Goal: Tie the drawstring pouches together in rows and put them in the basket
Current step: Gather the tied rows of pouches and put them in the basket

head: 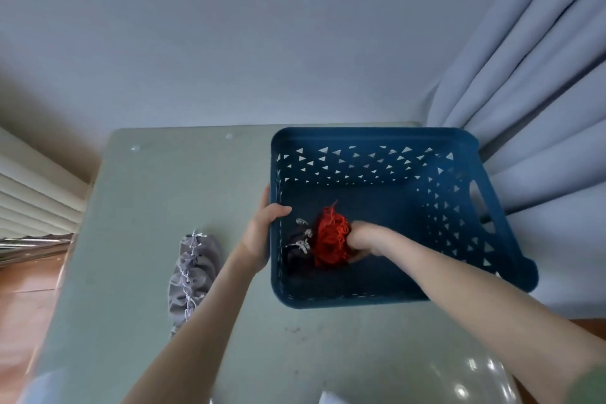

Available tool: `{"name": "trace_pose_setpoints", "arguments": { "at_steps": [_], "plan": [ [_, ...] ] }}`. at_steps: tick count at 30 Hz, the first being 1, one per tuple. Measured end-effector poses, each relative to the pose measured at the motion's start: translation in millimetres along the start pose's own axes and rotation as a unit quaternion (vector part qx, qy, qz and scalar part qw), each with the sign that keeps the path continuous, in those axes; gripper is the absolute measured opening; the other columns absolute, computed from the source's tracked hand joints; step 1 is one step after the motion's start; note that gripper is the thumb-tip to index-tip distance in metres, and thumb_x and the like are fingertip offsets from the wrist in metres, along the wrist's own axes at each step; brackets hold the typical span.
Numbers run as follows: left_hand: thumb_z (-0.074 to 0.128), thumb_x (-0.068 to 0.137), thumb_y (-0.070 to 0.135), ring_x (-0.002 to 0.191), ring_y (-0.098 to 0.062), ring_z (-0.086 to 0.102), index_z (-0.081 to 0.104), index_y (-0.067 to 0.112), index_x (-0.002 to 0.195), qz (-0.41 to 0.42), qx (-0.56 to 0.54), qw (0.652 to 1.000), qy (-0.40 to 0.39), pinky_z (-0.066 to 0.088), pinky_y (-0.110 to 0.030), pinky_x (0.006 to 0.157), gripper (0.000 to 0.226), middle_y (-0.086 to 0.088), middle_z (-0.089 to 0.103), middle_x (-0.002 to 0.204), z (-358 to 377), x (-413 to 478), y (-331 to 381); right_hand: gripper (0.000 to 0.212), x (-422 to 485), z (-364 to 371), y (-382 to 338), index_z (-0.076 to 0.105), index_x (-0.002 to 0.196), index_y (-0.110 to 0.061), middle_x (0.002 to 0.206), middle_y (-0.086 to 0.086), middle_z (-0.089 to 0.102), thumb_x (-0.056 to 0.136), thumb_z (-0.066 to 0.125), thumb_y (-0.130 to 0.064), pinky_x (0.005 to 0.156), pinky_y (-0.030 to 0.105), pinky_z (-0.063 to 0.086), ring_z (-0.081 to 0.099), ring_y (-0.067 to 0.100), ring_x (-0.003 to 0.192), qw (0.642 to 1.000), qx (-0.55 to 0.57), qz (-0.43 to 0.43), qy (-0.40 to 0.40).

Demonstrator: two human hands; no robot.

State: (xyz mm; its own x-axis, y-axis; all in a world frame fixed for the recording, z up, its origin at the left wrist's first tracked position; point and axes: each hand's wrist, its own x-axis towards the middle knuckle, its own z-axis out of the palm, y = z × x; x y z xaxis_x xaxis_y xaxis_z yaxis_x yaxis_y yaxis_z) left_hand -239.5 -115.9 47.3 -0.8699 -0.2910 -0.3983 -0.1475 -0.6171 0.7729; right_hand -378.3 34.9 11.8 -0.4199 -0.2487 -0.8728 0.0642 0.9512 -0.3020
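Surface: a pale green tabletop (157,193) with a glossy sheen at the near right, set against a plain wall, with a pale grey-blue pleated curtain (537,115) at the far right.
Basket: a deep blue plastic basket (377,141) with triangular cut-outs in its walls and a slot handle on its right side; it stands on the right half of the surface, its right edge near the curtain.
Left hand: the left hand (262,233) clasps the basket's left wall, thumb hooked over the rim and into the basket, the other fingers outside against the wall.
Left grip: closed around the basket's left rim.
Right hand: the right hand (364,241) reaches down into the basket from the near right, forearm crossing over the near wall.
Right grip: fingers curled together around the right side of the red pouches, pressing them toward the basket floor.
Red pouches: a bunched row of red fabric drawstring pouches (329,236) with red cords sticking up, lying on the basket floor toward its left near part.
Dark pouches: a bunch of dark, nearly black drawstring pouches (296,252) with whitish cords, on the basket floor just left of the red ones and touching them, close to the left wall.
Grey pouches: a row of grey fabric drawstring pouches (193,275) tied with white cords, lying on the surface left of the basket, running near to far, partly hidden by the left forearm at the near end.
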Motion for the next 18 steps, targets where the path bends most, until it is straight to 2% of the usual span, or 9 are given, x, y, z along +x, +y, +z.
{"name": "trace_pose_setpoints", "arguments": {
  "at_steps": [3,5,7,9,11,14,15,18],
  "plan": [
    [0.064,0.063,0.024,0.106,-0.039,0.056,0.036,0.006,0.14,-0.005,-0.021,1.0,0.001,0.051,-0.052,0.087,0.084,-0.026,0.052,0.127,0,-1,-5,0.024,1,2,-2,0.058,0.116,-0.001,0.1,0.017,0.067,0.093,0.05,-0.004,0.073,0.037,0.058,0.062,0.022,0.071,0.999,-0.042,0.009,0.013],
    [0.062,0.062,0.024,0.101,-0.035,0.059,0.037,0.004,0.14,-0.003,-0.025,1.0,-0.005,0.054,-0.042,0.078,0.084,-0.023,0.055,0.122,3,-2,-5,0.027,-2,1,-4,0.055,0.119,-0.002,0.105,0.016,0.065,0.093,0.049,-0.007,0.068,0.033,0.054,0.06,0.021,0.075,0.993,-0.115,0.005,0.037],
    [0.06,0.064,0.02,0.095,-0.03,0.063,0.039,0.005,0.138,-0.002,-0.02,1.0,-0.005,0.055,-0.039,0.074,0.078,-0.019,0.06,0.116,5,-4,-3,0.031,-8,-3,-7,0.055,0.121,-0.002,0.116,0.015,0.062,0.091,0.052,-0.009,0.071,0.03,0.05,0.059,0.022,0.087,0.974,-0.216,-0.006,0.063],
    [0.056,0.072,0.02,0.097,-0.03,0.064,0.041,0.009,0.138,0.002,-0.003,1.0,0.015,0.054,-0.042,0.081,0.069,-0.016,0.062,0.117,8,-8,1,0.042,-17,-7,-10,0.049,0.13,-0.002,0.127,0.014,0.055,0.088,0.054,-0.009,0.081,0.029,0.047,0.056,0.025,0.108,0.949,-0.298,-0.026,0.101],
    [0.055,0.084,0.033,0.111,-0.032,0.06,0.043,0.012,0.138,0.005,0.009,1.0,0.023,0.046,-0.05,0.098,0.059,-0.017,0.059,0.126,9,-12,1,0.057,-28,-8,-13,0.035,0.14,-0.003,0.14,0.014,0.043,0.086,0.053,-0.004,0.098,0.034,0.042,0.04,0.03,0.129,0.92,-0.357,-0.044,0.158],
    [0.027,0.1,0.051,0.117,-0.03,0.057,0.057,0.019,0.126,-0.01,0.032,0.997,0.068,0.036,-0.049,0.109,0.051,-0.012,0.062,0.124,14,-28,5,0.059,-54,-3,-23,0.031,0.141,-0.003,0.14,0.013,0.039,0.086,0.052,-0.007,0.105,0.035,0.034,0.033,0.029,0.13,0.872,-0.415,-0.081,0.247],
    [0.02,0.101,0.052,0.12,-0.028,0.055,0.053,0.023,0.13,-0.012,0.052,0.994,0.098,0.036,-0.045,0.11,0.052,-0.011,0.059,0.128,15,-34,7,0.058,-63,0,-28,0.033,0.14,-0.003,0.139,0.013,0.039,0.086,0.052,-0.007,0.105,0.034,0.033,0.033,0.028,0.129,0.864,-0.415,-0.097,0.269],
    [0.016,0.098,0.057,0.121,-0.026,0.053,0.021,0.021,0.15,0.014,0.051,0.988,0.144,0.038,-0.042,0.108,0.063,-0.012,0.048,0.139,6,-57,8,0.052,-95,22,-42,0.038,0.135,-0.005,0.134,0.011,0.043,0.085,0.05,-0.002,0.102,0.034,0.033,0.035,0.028,0.124,0.852,-0.37,-0.182,0.322]
  ]
}}
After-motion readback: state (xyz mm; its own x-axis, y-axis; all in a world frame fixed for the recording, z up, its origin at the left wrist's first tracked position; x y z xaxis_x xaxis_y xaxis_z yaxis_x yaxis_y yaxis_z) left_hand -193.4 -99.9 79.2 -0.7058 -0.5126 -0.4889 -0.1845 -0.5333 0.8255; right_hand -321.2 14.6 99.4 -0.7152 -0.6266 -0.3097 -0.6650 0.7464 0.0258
